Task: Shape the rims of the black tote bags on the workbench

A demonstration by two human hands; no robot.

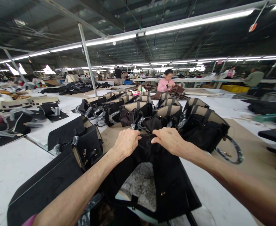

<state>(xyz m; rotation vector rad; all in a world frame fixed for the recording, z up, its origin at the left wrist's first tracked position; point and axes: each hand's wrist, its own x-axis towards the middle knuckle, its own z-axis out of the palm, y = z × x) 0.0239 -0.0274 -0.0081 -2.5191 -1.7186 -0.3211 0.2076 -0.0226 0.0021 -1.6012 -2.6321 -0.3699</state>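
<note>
In the head view, a black handbag (173,179) lies before me at the table's near edge, with a gap through its middle showing a mottled grey surface. My left hand (128,142) pinches the upper edge of its dark fabric. Opposite it, my right hand (167,140) grips the same edge between thumb and fingers. The cloth between both hands is pulled fairly straight. A small gold fitting shows on the bag's right part. Left of it stands a black bag with gold hardware (87,153), close to my left forearm. Its plastic-wrapped handles show.
Several black bags with beige interiors (166,110) stand in rows just beyond my hands. A plastic-wrapped handle (232,150) sticks out at right. Dark pieces (53,112) lie on the left of the white table (236,201). A co-worker in pink (165,84) handles brown pieces across the table.
</note>
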